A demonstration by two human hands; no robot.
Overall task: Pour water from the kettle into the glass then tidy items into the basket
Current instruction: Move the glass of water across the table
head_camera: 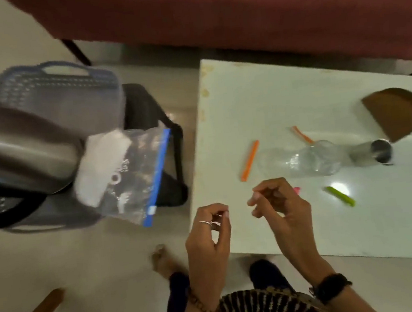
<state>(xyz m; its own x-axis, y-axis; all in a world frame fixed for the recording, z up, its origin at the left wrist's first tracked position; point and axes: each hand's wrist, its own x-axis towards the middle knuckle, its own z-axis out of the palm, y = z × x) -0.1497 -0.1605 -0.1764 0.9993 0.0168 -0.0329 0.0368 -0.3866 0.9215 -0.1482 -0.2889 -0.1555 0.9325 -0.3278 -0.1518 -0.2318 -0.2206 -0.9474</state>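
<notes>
1. The steel kettle (24, 158) lies in the blue basket (55, 94) on the floor, beside a zip bag (131, 173).
2. The clear glass (311, 158) lies on the white table (257, 100), seemingly on its side, among orange sticks (250, 160) and a green one (341, 196).
3. Left hand (208, 238) and right hand (280, 206) hover with fingers loosely curled, holding nothing I can make out.
4. Gather the sticks next, pinching each one.
5. A maroon sofa (236, 14) stands behind.

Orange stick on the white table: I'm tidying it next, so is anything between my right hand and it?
Nothing visible: only bare white table lies between the right hand and the orange stick.
</notes>
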